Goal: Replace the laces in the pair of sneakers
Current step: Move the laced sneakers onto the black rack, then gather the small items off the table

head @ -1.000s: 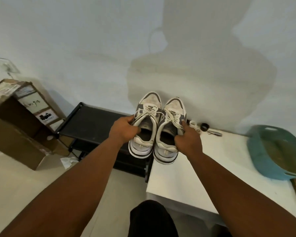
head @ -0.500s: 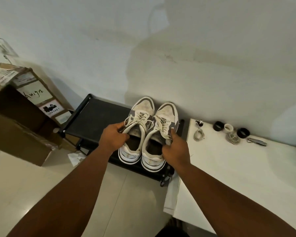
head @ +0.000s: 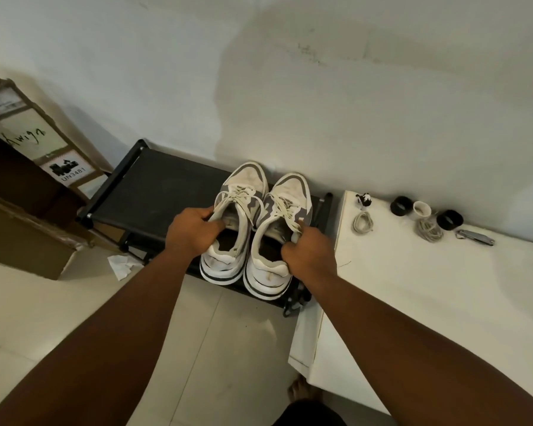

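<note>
Pair of grey-and-white sneakers, side by side above the black shoe rack (head: 154, 186), toes toward the wall. Left sneaker (head: 234, 222) gripped at its collar by the left hand (head: 194, 230), fingers curled inside the opening. Right sneaker (head: 279, 238) gripped likewise by the right hand (head: 308, 253). Old laces (head: 243, 195) threaded in both. Right of the rack, on the white table (head: 413, 302): two coiled laces (head: 362, 222), black rings (head: 400, 206), a metal tool (head: 476, 237). Left of the rack: cardboard box (head: 22, 229).
</note>
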{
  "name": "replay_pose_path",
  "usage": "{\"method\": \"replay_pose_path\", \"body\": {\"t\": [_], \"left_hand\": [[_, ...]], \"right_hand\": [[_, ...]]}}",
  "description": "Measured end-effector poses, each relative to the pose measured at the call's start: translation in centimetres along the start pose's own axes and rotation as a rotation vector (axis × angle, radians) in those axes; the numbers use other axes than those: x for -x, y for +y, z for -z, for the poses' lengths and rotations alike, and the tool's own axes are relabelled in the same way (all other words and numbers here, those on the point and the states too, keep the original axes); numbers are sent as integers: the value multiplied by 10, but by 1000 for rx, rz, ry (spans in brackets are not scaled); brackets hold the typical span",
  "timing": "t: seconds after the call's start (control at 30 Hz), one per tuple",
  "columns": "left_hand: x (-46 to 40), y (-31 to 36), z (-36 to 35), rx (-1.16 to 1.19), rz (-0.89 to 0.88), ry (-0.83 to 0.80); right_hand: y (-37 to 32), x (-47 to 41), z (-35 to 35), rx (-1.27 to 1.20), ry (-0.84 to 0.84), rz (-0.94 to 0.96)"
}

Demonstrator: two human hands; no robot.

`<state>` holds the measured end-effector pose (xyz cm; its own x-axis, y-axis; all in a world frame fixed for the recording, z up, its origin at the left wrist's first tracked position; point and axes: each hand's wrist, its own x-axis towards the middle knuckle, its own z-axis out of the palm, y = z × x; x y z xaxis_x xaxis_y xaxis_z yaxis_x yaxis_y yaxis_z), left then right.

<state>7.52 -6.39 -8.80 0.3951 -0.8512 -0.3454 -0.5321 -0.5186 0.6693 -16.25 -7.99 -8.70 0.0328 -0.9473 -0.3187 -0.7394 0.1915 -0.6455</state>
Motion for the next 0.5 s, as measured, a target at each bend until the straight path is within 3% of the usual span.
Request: {"method": "replay_pose_path", "body": {"t": [0.2,0.27,0.37,0.43,0.5], "left_hand": [[12,7,4,275,63,-146],[21,19,3,303,88,-124],[30,45,-6,-18,91,127],[48,77,-16,-177,-38,335],[65,110,-29,-258,-181,422]], "right_hand": [[2,2,16,-8,-133,38],[2,8,28,-70,-208,18],[4,17,47,-85,-167,61],[5,22,65,-94,-71,100],[5,22,86,-114,5,118]]}}
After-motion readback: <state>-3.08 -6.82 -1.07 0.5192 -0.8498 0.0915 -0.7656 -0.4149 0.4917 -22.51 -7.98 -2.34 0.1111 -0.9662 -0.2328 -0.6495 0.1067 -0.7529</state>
